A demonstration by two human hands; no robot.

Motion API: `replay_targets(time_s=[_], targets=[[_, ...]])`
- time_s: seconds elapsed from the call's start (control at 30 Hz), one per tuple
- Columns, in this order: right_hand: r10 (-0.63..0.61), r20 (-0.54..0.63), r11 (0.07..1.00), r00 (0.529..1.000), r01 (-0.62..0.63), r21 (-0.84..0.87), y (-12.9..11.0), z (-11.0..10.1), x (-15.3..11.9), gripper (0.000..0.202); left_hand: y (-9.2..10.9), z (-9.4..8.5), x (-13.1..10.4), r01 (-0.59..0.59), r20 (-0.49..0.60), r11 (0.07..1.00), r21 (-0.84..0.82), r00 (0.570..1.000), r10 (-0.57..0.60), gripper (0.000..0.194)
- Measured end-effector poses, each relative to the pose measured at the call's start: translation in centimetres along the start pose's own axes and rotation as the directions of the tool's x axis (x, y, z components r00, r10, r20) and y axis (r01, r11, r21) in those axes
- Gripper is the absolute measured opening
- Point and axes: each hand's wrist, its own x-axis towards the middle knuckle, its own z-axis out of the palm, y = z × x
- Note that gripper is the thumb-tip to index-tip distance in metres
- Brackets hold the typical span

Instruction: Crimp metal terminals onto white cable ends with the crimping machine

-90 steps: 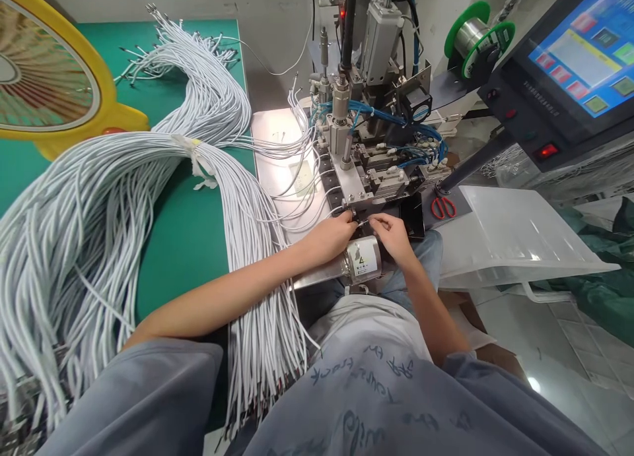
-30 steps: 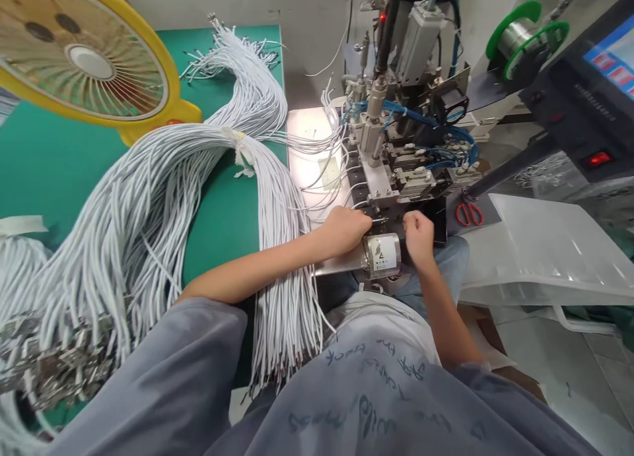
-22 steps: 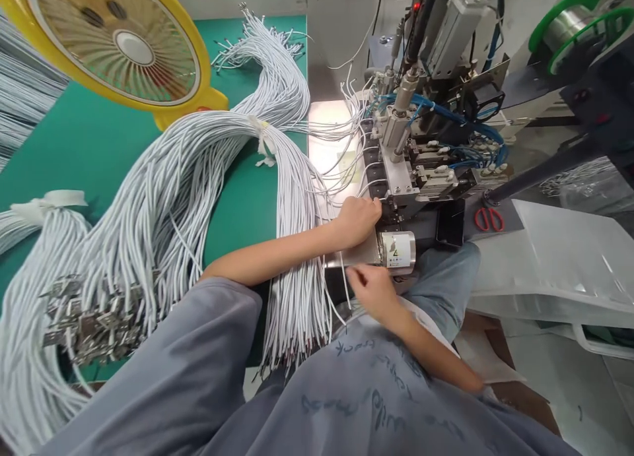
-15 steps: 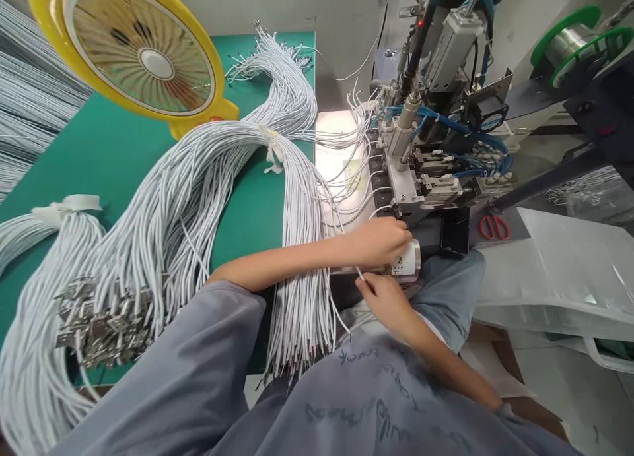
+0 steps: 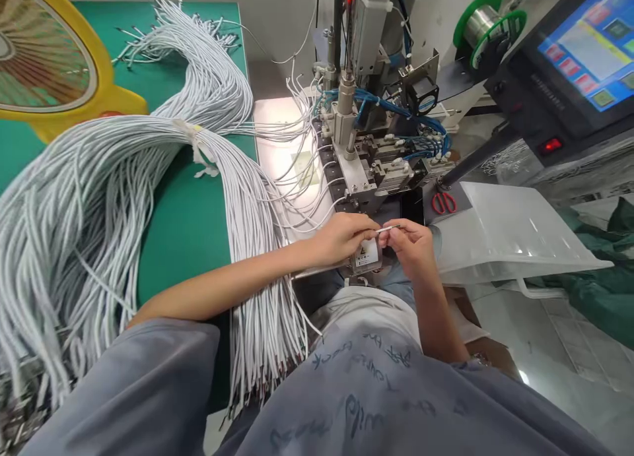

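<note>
A white cable (image 5: pixel 387 229) runs between my two hands, close to its end, in front of the machine. My left hand (image 5: pixel 341 237) pinches it from the left, the forearm lying across a hanging bundle of white cables (image 5: pixel 257 245). On the other side, my right hand (image 5: pixel 412 241) grips the same cable near its dark tip with thumb and fingers. Just behind them, several cables are seated in a row of slots on the machine (image 5: pixel 354 169). Below my left hand is a clear-walled container (image 5: pixel 366 255) with a warning label.
A yellow fan (image 5: pixel 99 80) stands at the left on the green mat (image 5: pixel 183 228). Red scissors (image 5: pixel 444 202) lie right of the machine. A lit screen (image 5: pixel 592 43) and a wire spool (image 5: pixel 483 30) are at upper right, above a translucent plastic bin (image 5: pixel 515 225).
The view has swung right, bringing the screen into sight. My right hand has risen level with my left, and the cable's end now lies between them.
</note>
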Motion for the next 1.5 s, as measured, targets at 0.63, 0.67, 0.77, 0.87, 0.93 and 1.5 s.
replay_targets(time_s=[0.63, 0.67, 0.77, 0.87, 0.93, 1.5], targets=[[-0.162, -0.008, 0.879, 0.987, 0.141, -0.456, -1.8, 0.4, 1.1, 0.016, -0.4, 0.1, 0.1, -0.082, -0.138, 0.961, 0.264, 0.983, 0.122, 0.026], [-0.147, -0.007, 0.897, 0.989, 0.130, -0.422, -1.7, 0.5, 1.3, 0.017, -0.4, 0.1, 0.1, -0.063, -0.155, 0.972, 0.228, 0.983, 0.100, 0.024], [-0.154, -0.032, 0.934, 0.988, 0.135, -0.330, -1.2, 1.1, 1.6, 0.018, -0.4, 0.1, 0.2, -0.022, -0.205, 0.994, 0.105, 0.978, 0.043, 0.018], [-0.194, -0.079, 0.926, 0.978, 0.156, -0.344, -0.9, 1.3, 1.6, 0.019, -0.7, 0.2, 0.2, -0.053, -0.228, 0.993, 0.108, 0.971, 0.077, 0.016], [-0.204, -0.055, 0.905, 0.977, 0.167, -0.392, -1.1, 0.9, 1.8, 0.019, -1.0, 0.2, 0.1, -0.093, -0.212, 0.974, 0.207, 0.968, 0.137, 0.018], [-0.129, 0.057, 0.944, 0.990, 0.140, -0.298, -1.0, 0.3, 2.5, 0.019, -1.1, 0.1, 0.2, -0.095, -0.241, 0.937, 0.336, 0.953, 0.184, 0.024]])
